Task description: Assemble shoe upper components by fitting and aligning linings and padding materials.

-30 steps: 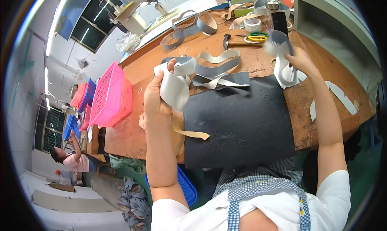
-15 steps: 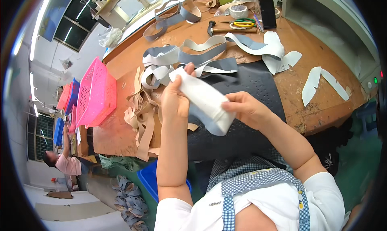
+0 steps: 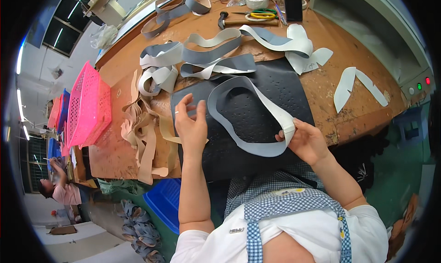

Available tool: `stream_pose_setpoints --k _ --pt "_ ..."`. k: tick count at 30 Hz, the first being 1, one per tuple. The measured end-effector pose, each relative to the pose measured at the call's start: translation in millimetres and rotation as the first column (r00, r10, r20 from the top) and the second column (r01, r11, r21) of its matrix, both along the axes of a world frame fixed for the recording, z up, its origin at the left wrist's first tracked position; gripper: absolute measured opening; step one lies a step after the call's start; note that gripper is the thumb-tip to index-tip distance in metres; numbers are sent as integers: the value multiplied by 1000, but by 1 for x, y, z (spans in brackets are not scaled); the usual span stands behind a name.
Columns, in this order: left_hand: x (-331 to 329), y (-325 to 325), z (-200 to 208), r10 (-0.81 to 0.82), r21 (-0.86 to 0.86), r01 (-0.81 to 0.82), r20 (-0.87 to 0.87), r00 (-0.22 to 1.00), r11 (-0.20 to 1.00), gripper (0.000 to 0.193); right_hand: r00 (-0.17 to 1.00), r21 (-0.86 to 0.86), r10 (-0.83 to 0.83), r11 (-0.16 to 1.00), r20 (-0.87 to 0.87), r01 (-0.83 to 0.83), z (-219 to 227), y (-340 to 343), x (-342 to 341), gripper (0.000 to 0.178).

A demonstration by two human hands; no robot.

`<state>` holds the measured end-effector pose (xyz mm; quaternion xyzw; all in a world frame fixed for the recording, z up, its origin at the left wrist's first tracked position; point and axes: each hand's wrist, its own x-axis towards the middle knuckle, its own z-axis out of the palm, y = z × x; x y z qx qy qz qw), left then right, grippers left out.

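A closed loop of leather-like strip, white on one face and grey-blue on the other, stands on edge over the black perforated mat. My right hand pinches its right end, where a short overlapping seam shows. To the left of the loop, my left hand is raised with fingers apart and holds nothing. Beyond the mat lie more white and grey strip loops. Tan scrap strips are heaped left of my left hand.
White cut pieces lie on the right of the table. At the back are a hammer, yellow-handled scissors and a phone. A pink basket stands at the left edge; a blue bin is below. Another person works far left.
My left hand has let go of the strip and drawn back from it. The strip has opened from a flattened band into a wide loop, still held by my right hand, over the mat.
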<state>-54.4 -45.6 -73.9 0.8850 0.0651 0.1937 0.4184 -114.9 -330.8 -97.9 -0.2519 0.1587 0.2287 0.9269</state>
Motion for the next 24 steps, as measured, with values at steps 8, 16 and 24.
stream_pose_setpoints --k 8,16,24 --pt "8 -6 -22 -67 73 75 -105 992 995 36 998 -43 28 999 55 -26 4 3 -6 35" --pt "46 -23 -13 -310 -814 419 309 899 402 26 38 -611 659 671 751 420 107 -20 15 22" --pt "106 102 -50 -603 -846 355 50 796 398 31 -171 -643 961 272 216 716 14 31 16 23"
